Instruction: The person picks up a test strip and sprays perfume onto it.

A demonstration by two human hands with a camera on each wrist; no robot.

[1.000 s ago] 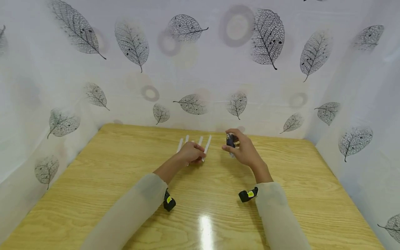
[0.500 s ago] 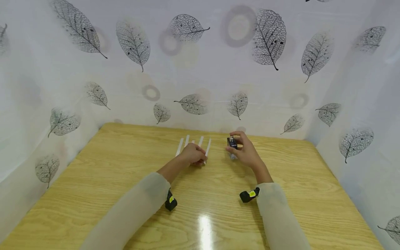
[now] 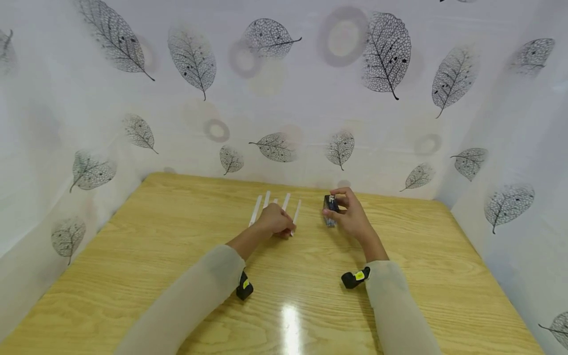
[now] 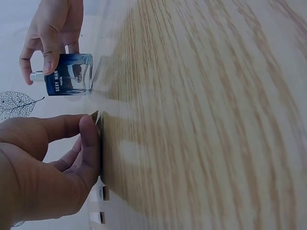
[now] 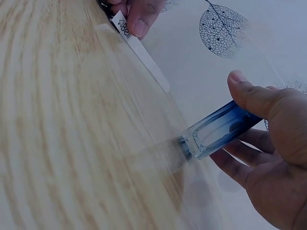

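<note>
A white paper test strip (image 3: pixel 297 209), printed with lettering in the right wrist view, is pinched between the thumb and fingers of my left hand (image 3: pixel 274 219). Its far end rises at a slant. To the right, my right hand (image 3: pixel 355 215) holds a small perfume bottle (image 4: pixel 72 76), blue fading to clear glass and lettered "SEXY MAN". The index finger rests on the silver sprayer (image 4: pixel 37 76), and the thumb lies against the bottle's side. In the right wrist view the bottle's clear base sits close over the table. Its sprayer is hidden there by my hand.
Several more white strips (image 3: pixel 255 210) lie side by side on the wooden table (image 3: pixel 177 236), partly behind my left hand. A leaf-patterned white curtain (image 3: pixel 284 88) rises behind the table's far edge and along both sides.
My left hand has moved slightly toward me with the strip, which now looks narrower. My right hand has shifted a little right, and the bottle has turned and come slightly lower.
</note>
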